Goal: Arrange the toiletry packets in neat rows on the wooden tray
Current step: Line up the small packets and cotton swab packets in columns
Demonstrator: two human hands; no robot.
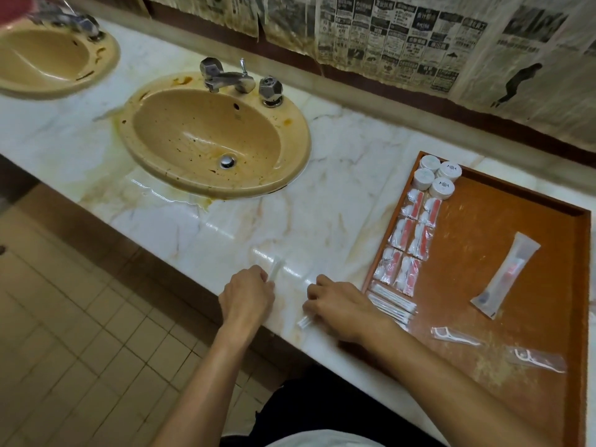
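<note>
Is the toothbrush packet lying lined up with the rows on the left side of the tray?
No, the toothbrush packet lies tilted and alone mid-tray, apart from the rows of red-and-white packets along the left edge.

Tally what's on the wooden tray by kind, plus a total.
Round white containers: 4
Red-and-white packets: 6
Toothbrush packet: 1
Floss pick packets: 2
Cotton swab packets: a stack, count unclear
Total: 13, plus the swab stack on the wooden tray.
</note>
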